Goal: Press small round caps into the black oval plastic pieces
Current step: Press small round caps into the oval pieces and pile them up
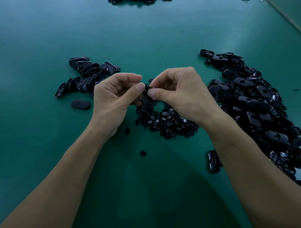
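Hands meet above the middle of the green table [146, 40], held over the far edge of the pile of small round caps [166, 120]. From my remote view, the left hand [114, 97] has its fingers curled and its thumb pressed against a black piece [146, 88]. The right hand [180, 92] pinches the same piece from the other side, thumb tip just beside the left thumb. The piece is mostly hidden, so I cannot tell whether a cap is seated in it.

A large heap of black oval pieces [254, 104] lies to the right, running toward the near edge. One oval piece [213, 162] lies apart, just beside the right forearm. To the left I note a smaller group of oval pieces [88, 71], many overlapping in rows, with a single oval [80, 104] lying flat near them. Two loose caps [127, 130] [143, 153] lie between the forearms, apart from the pile. More dark parts [130, 2] show at the far edge, too cropped to identify.
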Motion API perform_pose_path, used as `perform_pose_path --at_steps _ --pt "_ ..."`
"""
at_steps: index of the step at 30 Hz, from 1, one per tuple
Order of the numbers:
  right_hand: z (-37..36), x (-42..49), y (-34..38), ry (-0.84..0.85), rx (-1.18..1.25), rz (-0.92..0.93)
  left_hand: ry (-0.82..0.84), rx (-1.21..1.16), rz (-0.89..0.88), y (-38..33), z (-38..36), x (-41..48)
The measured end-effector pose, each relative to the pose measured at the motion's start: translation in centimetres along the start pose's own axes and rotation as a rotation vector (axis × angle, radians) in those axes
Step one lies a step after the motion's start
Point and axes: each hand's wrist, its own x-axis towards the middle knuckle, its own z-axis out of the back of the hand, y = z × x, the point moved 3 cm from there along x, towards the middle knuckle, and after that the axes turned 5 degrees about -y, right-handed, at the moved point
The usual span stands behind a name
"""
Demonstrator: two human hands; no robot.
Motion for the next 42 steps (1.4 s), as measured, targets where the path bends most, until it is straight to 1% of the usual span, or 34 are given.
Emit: perform_pose_path --at_steps 4,7,9,15,16,18,21,23,25,32,37,40,42 --pt "-0.4 -0.1 -0.5 0.002 0.074 -0.042 0.005 0.009 -0.016 -0.1 0.0 0.1" --pt "-0.8 -0.3 -0.5 -0.015 0.114 -0.018 0.071 -0.061 0.024 -0.2 -0.2 -0.1" --pt "-1.0 -0.3 -0.3 -0.017 0.149 -0.012 0.100 -0.066 0.043 -0.2 -0.3 -0.2" --pt "-0.9 -0.3 -0.1 -0.028 0.165 -0.039 0.022 -0.025 0.043 0.1 -0.3 -0.2" --pt "-0.7 -0.3 -0.3 -0.042 0.117 -0.047 0.023 -0.014 0.038 0.1 -0.3 -0.2" --pt "-0.3 -0.2 -0.7 -0.077 -0.095 -0.037 0.026 -0.003 0.033 0.2 -0.1 0.0" --pt "-0.4 -0.5 -1.2 -0.032 -0.448 -0.026 0.005 0.004 0.036 0.3 0.1 0.2" --pt "-0.9 -0.8 -1.4 0.019 -0.571 -0.026 0.004 -0.002 0.040 0.3 0.1 0.2" --pt "-1.1 -1.0 -1.4 0.022 -0.611 -0.017 0.008 -0.010 0.041 0.3 0.0 0.2" --pt "-1.2 -0.8 -1.2 -0.017 -0.636 0.003 0.001 -0.028 0.035 0.5 0.1 0.2" --pt "-1.3 -0.6 -1.6 -0.045 -0.638 0.039 -0.028 0.025 0.021 0.4 0.2 0.1" --pt "-1.2 -0.5 -1.6 -0.110 -0.565 0.052 -0.061 0.068 0.010 0.5 0.3 0.1" --pt "-0.8 -0.4 -1.3 -0.147 -0.457 0.038 -0.068 0.088 0.009 0.5 0.3 0.1"
